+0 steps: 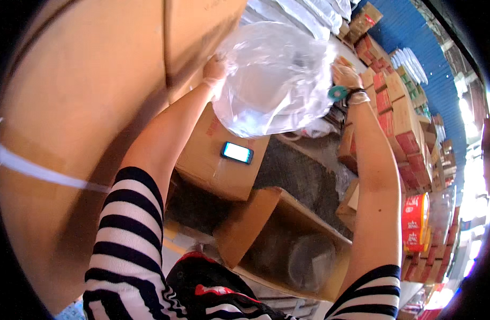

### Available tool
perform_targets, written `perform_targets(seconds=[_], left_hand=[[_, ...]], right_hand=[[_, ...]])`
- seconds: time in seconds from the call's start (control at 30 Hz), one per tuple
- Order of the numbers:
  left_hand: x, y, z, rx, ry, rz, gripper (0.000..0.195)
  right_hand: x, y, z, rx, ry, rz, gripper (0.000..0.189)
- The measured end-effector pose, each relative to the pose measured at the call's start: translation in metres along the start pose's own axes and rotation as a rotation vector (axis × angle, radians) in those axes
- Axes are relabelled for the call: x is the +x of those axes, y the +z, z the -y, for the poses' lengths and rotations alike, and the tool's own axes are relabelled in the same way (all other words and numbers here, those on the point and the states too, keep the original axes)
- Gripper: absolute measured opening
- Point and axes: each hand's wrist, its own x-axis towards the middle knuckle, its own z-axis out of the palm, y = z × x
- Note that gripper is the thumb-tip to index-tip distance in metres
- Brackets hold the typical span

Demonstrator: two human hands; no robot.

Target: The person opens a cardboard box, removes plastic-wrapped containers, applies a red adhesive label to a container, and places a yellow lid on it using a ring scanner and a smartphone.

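Both my hands wear thin clear gloves. Between them, at chest height, a large clear plastic bag [273, 80] is spread and puffed out, its surface blurred and shiny. My left hand [216, 71] grips its left edge. The opposite edge is in my right hand [346, 76], whose fingers are partly covered by plastic and glare. A dark band with a round teal piece [338, 93] circles my right wrist. Beneath the bag, a smartphone [237, 153] with a lit screen lies on a cardboard box [217, 168]. Whether the bag holds anything cannot be told.
An open cardboard box [253, 224] near my body has a round, clear plastic item [312, 260] inside. A very large carton [81, 92] rises close on the left. Stacked red-and-brown cartons [405, 120] stand to the right, before a blue corrugated wall [433, 72]. White wrapped bundles [301, 14] lie beyond the bag.
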Motion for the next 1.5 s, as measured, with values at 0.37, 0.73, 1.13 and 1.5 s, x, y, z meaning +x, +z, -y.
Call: perform_targets(seconds=[0.37,0.73,1.13,1.5], left_hand=[[-0.026,0.001,0.011,0.135,-0.242,0.308,0.039],[-0.068,-0.012,0.037,0.337,0.110,0.448,0.048],[0.025,-0.005,-0.058,-0.048,-0.081,0.090,0.041],[0.008,-0.015,-0.080,0.052,-0.076,-0.113,0.026]], right_hand=[[-0.387,-0.095,-0.133,0.136,0.692,0.262,0.030],[-0.697,-0.193,-0.198,0.461,0.977,-0.616,0.020],[-0.663,-0.121,-0.135,0.163,0.664,-0.239,0.012],[-0.597,-0.142,-0.167,-0.169,0.539,-0.135,0.016]])
